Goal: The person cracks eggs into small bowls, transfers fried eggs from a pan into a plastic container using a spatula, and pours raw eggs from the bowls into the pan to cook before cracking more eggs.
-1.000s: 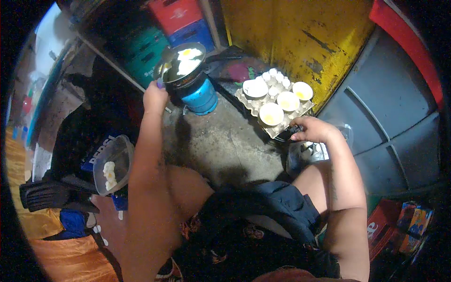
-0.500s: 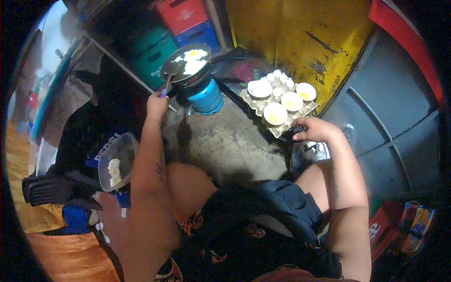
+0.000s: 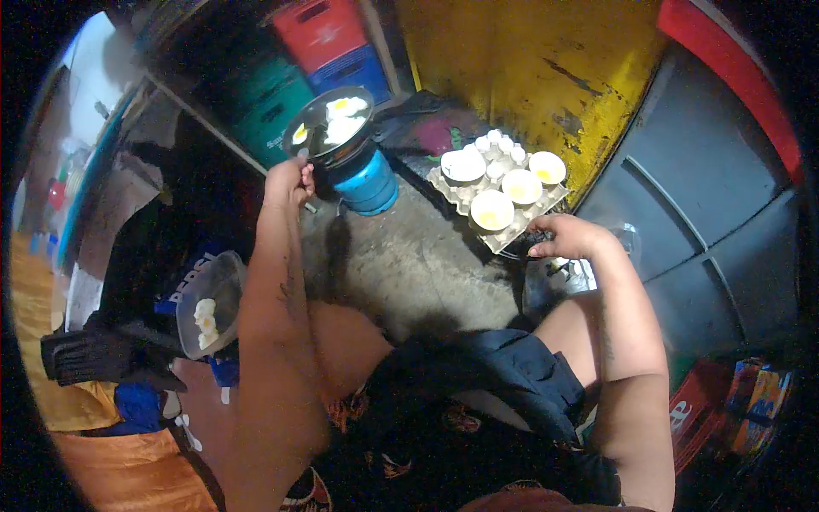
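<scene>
My left hand (image 3: 288,182) is closed round the handle of a spatula (image 3: 304,154) at the near left edge of a dark frying pan (image 3: 317,147). Fried eggs (image 3: 344,130) lie in the pan, which rests over a blue gas canister (image 3: 367,183). My right hand (image 3: 559,236) has its fingers curled at a black object (image 3: 522,245) beside the near corner of an egg tray (image 3: 461,195); the grip is unclear. On that tray stand white bowls (image 3: 492,210), several with raw egg in them, and whole eggs (image 3: 495,136).
A clear plastic tub (image 3: 231,294) with cooked eggs is left of my left forearm. Another clear container (image 3: 537,286) with shells sits below my right hand. Red (image 3: 317,32), blue and green crates stand behind the pan, and a yellow panel (image 3: 529,68) behind the tray.
My left hand has turned with the spatula at the pan's near edge. An egg with a yellow yolk now shows at the pan's left side. My right hand has hardly moved.
</scene>
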A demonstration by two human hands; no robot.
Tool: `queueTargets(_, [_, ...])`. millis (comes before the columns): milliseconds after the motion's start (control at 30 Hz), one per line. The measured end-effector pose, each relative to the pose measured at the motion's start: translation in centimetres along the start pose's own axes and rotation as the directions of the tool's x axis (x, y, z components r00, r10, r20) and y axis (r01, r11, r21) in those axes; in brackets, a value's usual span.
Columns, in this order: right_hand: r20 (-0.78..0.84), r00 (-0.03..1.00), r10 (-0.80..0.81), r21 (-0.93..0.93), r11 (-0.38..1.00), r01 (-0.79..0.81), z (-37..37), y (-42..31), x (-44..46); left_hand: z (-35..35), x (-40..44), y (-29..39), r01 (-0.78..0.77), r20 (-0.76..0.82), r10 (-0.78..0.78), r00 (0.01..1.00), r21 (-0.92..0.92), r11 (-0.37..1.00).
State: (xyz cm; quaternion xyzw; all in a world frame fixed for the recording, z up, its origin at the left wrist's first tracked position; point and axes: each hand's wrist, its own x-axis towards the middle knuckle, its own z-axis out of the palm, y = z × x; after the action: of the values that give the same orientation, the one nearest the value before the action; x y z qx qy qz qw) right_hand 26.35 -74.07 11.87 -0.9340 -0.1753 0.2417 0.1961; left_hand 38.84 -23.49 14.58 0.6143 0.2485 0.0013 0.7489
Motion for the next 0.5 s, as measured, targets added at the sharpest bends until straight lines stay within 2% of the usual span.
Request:
queueTargets(67, [0.003,1.0,0.001,0.005,1.0,-0.002,-0.2,-0.3,-0.3,2.1,1.3,1.4,-0.022,-0.084,0.025,0.996,0.032,0.999])
queueTargets(100, [0.005,1.0,0.001,0.003,1.0,-0.001,-0.4,-0.5,-0.4,3.5,1.6,2.0,-0.075,-0.176,0.097,0.98,0.128,0.989])
queueTargets(133, [0.008,1.0,0.001,0.003,1.0,-0.001,-0.5,-0.5,-0.5,4.2,1.5,2.5,-0.141,-0.134,0.2,0.971,0.355,0.924])
queueTargets(200, [-0.002,1.0,-0.009,0.024,1.0,0.009,-0.5,-0.1,-0.5,5.5,1.0,3.6,-0.258,0.015,0.362,0.932,0.728,0.635])
queueTargets(233, [-0.006,1.0,-0.016,0.034,0.999,0.016,-0.5,0.1,-0.5,5.5,2.6,3.5,-0.234,-0.01,0.375,0.927,0.765,0.6])
queueTargets(333, [-0.025,0.999,-0.037,0.05,0.998,0.039,-0.4,0.6,-0.6,5.7,5.7,3.2,-0.242,0.126,0.646,0.753,0.966,0.094])
queueTargets(367, [-0.033,0.999,-0.035,0.055,0.998,0.037,-0.3,0.7,-0.7,6.6,3.6,3.5,-0.213,0.072,0.612,0.788,0.964,0.161])
queueTargets(500, [-0.044,0.999,-0.023,0.07,0.997,0.026,-0.6,0.8,-1.2,6.8,0.4,3.0,-0.202,0.119,0.659,0.742,0.978,0.051])
